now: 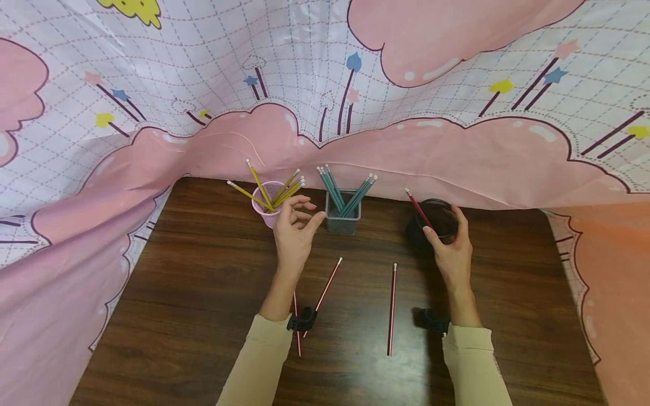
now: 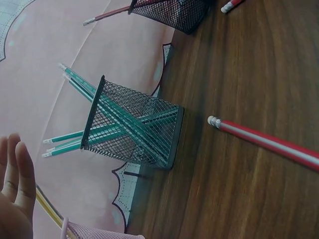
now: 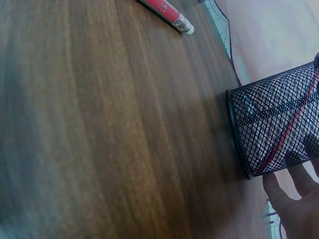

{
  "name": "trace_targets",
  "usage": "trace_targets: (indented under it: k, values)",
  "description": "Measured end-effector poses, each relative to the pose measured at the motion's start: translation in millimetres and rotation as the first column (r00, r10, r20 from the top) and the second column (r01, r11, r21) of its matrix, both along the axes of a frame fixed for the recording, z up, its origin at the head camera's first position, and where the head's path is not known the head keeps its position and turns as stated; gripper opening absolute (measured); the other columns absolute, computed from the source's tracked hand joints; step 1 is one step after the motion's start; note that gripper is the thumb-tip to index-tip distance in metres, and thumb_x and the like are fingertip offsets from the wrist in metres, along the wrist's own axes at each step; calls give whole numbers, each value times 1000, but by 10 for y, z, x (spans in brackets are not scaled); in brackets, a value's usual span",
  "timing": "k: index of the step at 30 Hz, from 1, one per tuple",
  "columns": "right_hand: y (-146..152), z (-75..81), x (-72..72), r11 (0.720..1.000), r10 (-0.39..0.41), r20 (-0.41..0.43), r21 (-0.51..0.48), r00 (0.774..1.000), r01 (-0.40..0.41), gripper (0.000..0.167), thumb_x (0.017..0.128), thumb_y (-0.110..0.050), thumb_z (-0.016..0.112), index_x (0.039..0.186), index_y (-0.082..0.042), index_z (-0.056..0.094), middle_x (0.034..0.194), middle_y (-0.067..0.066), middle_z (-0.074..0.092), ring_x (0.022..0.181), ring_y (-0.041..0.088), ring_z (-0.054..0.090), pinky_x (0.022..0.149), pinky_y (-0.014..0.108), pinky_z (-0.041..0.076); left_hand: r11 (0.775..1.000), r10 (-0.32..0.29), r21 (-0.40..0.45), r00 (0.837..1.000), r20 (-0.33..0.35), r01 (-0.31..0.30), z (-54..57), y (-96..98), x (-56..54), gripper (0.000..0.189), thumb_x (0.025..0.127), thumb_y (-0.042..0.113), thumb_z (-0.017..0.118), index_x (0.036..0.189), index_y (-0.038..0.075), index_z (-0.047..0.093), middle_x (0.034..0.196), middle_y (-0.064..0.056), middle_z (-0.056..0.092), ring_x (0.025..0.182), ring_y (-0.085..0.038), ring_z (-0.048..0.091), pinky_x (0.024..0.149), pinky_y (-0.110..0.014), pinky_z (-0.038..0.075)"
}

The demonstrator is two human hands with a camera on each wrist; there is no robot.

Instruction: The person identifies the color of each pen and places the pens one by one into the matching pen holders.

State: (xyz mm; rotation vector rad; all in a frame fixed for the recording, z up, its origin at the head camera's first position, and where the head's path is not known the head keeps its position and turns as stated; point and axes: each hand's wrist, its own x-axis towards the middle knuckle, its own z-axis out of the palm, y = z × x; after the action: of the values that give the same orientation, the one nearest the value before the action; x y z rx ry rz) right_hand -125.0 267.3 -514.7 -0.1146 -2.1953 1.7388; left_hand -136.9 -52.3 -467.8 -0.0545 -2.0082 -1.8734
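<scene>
My right hand grips a black mesh pencil cup, with the thumb at its near rim and the fingers along its right side. One red pencil leans in this cup, eraser end up; its slanted shaft shows through the mesh in the right wrist view. My left hand hovers with nothing in it, fingers loosely bent. It is between a pink mesh cup of yellow pencils and a square mesh holder of green pencils, overlapping the pink cup in the head view.
On the dark wooden table, a red pencil lies by itself in front of the black cup. Two more, one of them a slanted red pencil, lie crossed under my left forearm. A patterned pink cloth hangs behind the containers.
</scene>
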Motion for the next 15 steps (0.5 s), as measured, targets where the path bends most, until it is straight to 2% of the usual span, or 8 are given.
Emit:
trace_targets:
  k: [4,10,12,15]
  values:
    - [-12,-3,3,1000,-4,10,-1,1000,4,74,86,-8,77,150,-9,40,143,20,49,123,42,53,96,25,48,1000,-2,-25,1000,9,3,28,-28,48,44,82,7,81,118,-4,58,102,-20,65,75,-26,63,63,-26,55]
    - [-30,-4,4,1000,6,12,-18,1000,-6,74,87,-8,76,150,-8,39,143,22,48,123,44,52,95,25,49,992,-3,-125,1000,-15,1,200,-81,227,46,81,4,81,119,-7,58,99,-25,66,81,-39,65,63,-38,56]
    - [-30,3,2,1000,5,6,-21,1000,-5,74,87,-7,76,150,-8,39,143,23,48,123,45,52,95,26,49,987,0,-162,1000,-18,-2,200,-115,271,51,79,5,83,123,-5,59,101,-24,67,87,-41,65,65,-44,57]
    - [-28,18,5,1000,-1,2,-24,1000,1,73,87,-6,76,150,-7,39,143,23,48,123,45,52,96,28,49,981,-3,-195,1000,-6,2,134,-187,308,61,76,15,84,129,-2,59,104,-22,68,92,-41,63,69,-48,57]
